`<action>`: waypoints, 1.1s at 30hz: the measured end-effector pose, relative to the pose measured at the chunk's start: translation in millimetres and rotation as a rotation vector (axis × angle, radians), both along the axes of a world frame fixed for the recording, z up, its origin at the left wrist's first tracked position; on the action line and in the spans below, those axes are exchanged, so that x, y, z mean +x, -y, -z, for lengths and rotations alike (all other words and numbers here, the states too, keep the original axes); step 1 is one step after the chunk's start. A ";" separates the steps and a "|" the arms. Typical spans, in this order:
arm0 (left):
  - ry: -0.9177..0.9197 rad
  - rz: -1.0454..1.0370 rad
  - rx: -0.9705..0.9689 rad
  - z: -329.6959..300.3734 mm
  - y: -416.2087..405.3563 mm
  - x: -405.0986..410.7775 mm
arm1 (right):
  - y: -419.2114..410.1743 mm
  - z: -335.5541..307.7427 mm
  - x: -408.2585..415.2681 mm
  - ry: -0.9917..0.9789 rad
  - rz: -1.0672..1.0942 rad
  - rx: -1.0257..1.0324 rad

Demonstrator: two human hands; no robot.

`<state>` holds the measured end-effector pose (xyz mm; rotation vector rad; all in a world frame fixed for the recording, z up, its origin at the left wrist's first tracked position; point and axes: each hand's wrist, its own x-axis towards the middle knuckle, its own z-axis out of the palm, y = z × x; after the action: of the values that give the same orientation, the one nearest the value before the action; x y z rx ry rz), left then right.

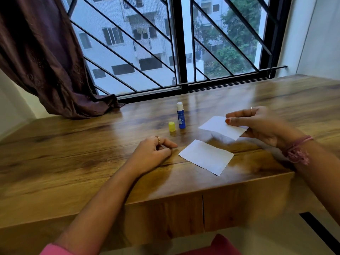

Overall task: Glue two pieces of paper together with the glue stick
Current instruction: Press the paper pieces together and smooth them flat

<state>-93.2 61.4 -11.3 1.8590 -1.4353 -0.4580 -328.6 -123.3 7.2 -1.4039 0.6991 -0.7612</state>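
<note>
One white paper piece (206,157) lies flat on the wooden table (92,153) near its front edge. A second white paper piece (219,128) is lifted above the table, pinched at its right end by my right hand (257,124). The blue glue stick (180,115) stands upright with its white glue tip bare, behind the papers. Its yellow cap (171,126) stands on the table just to the left of it. My left hand (154,153) rests on the table left of the flat paper, fingers curled, holding nothing.
A dark brown curtain (46,61) hangs at the left and bunches on the table's back corner. A barred window (174,43) runs along the table's far edge. The front edge of the table shows a drawer seam (203,212).
</note>
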 end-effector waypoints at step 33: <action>0.028 0.001 -0.037 2.9 -1.0 3.4 | -60.8 -1.7 25.6 -0.333 -0.086 -0.280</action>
<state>-89.8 62.4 -14.1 1.8417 -1.4542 -0.4050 -303.0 -62.5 8.9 -1.8310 0.8032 -0.5769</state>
